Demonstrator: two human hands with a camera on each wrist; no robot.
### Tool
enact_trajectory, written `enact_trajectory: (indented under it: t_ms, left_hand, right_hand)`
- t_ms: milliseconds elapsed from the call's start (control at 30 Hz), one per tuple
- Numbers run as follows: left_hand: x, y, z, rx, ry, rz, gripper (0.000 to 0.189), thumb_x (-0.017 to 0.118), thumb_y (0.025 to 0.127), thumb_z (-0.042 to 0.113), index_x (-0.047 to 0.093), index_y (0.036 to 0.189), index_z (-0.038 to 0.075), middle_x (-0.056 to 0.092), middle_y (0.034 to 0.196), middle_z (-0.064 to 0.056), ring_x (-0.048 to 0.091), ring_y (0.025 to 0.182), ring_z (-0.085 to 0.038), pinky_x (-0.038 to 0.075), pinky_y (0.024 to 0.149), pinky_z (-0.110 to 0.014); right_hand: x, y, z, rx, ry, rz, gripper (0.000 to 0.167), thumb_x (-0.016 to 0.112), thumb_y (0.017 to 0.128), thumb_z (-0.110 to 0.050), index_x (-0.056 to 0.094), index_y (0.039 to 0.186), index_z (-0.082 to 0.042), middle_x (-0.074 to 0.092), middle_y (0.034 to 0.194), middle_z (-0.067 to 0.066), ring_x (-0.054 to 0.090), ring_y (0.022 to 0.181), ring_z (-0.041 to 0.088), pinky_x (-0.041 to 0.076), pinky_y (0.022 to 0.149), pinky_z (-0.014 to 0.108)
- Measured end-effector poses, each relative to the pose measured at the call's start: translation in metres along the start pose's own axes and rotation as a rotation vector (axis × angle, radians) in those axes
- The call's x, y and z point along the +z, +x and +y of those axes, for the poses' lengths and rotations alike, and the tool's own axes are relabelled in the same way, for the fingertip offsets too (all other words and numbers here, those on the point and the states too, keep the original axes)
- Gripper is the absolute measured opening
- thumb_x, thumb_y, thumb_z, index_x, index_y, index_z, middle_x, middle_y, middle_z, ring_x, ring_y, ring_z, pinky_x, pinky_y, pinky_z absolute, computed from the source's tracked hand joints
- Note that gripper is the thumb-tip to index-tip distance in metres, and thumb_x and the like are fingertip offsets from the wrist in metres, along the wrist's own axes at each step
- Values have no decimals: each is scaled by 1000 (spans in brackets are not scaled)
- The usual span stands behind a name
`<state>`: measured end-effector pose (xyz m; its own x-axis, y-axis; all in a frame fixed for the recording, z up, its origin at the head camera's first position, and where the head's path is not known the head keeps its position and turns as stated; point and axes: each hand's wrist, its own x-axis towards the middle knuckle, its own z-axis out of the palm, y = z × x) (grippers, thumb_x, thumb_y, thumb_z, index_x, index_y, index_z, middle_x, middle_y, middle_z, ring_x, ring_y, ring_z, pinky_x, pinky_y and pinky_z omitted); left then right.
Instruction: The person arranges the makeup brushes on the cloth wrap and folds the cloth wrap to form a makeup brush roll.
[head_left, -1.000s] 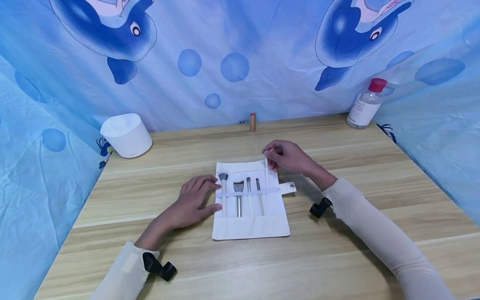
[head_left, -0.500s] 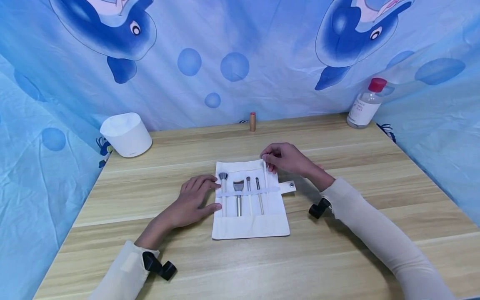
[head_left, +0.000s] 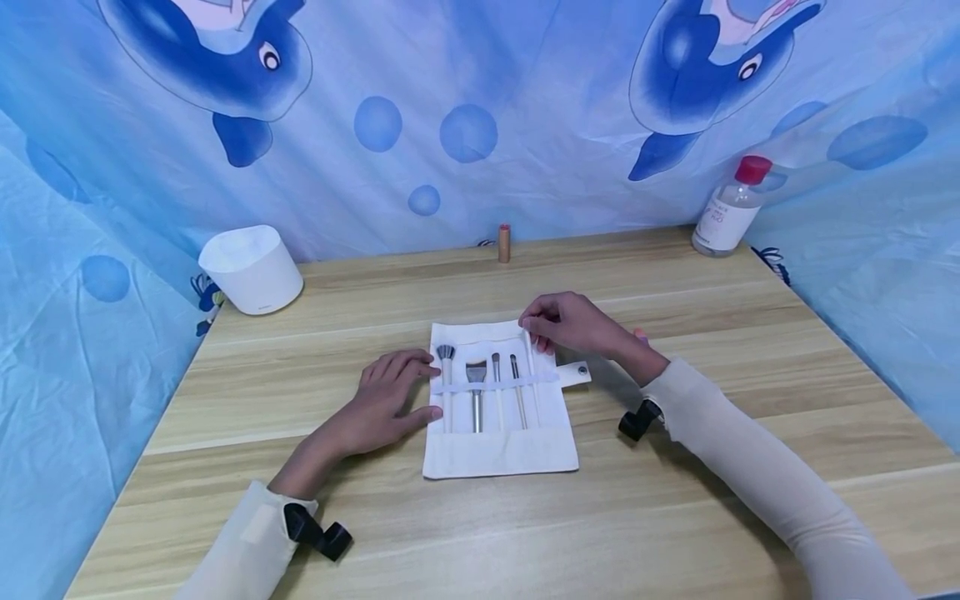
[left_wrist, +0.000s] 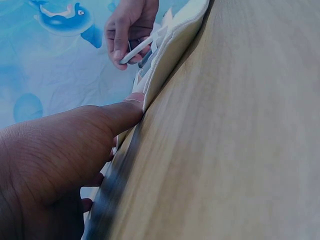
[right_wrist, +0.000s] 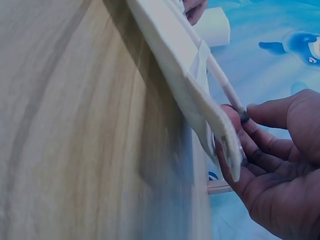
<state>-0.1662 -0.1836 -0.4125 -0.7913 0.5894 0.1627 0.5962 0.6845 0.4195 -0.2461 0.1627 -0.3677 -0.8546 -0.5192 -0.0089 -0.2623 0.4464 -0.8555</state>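
A white fabric brush roll [head_left: 501,457] lies unrolled on the wooden table, its elastic band [head_left: 551,379] running across. Several makeup brushes sit under the band, among them a fluffy brush [head_left: 446,354] and a wide flat brush [head_left: 477,375]. My right hand [head_left: 570,323], at the roll's upper right corner, pinches the top end of a slim white-handled makeup brush [right_wrist: 225,86] between thumb and fingers. That brush passes down under the band. My left hand [head_left: 390,408] rests at the roll's left edge with fingers extended, the thumb [left_wrist: 127,112] touching its border.
A snap tab [head_left: 576,374] sticks out on the roll's right side. At the back stand a white cup-shaped container [head_left: 255,275], a small brown tube [head_left: 504,244] and a red-capped clear bottle [head_left: 727,212]. Behind the right forearm a small orange-pink thing [head_left: 640,335] peeks out.
My right hand has come slightly down and left toward the roll, and the slim brush has slid further down under the band. My left hand stays in place.
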Motion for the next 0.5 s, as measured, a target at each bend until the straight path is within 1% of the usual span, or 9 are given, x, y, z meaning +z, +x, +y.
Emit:
enact_trajectory:
  t_ms: [100, 233, 367, 500]
  left_hand:
    - [1, 0, -1, -1, -1, 0, 55, 60, 97, 53, 52, 138, 17, 36, 152, -6, 25, 142, -28, 17, 108, -56]
    - [2, -1, -1, 0, -2, -1, 56, 60, 97, 54, 52, 138, 17, 36, 152, -5, 24, 143, -28, 17, 108, -56]
    - [1, -1, 0, 0, -1, -2, 56, 60, 97, 54, 52, 138, 16, 36, 152, -6, 24, 143, -28, 17, 109, -56]
    - [0, -1, 0, -1, -6, 2, 55, 61, 97, 52, 52, 138, 16, 37, 152, -6, 24, 143, -28, 17, 108, -57]
  right_hand:
    - [-1, 0, 2, 15, 45, -15, 25, 61, 102, -18, 67, 116, 2, 67, 86, 14, 66, 73, 28, 57, 69, 44]
    - [-1, -2, 2, 58, 82, -50, 23, 61, 102, -16, 67, 115, 2, 66, 88, 15, 62, 70, 25, 54, 64, 39]
    - [0, -3, 1, 77, 71, -81, 22, 61, 102, -18, 68, 112, 0, 67, 88, 15, 58, 66, 24, 50, 58, 36]
    - [0, -2, 4, 83, 52, -100, 22, 62, 102, -21, 70, 110, -2, 67, 87, 15, 55, 64, 25, 47, 56, 36]
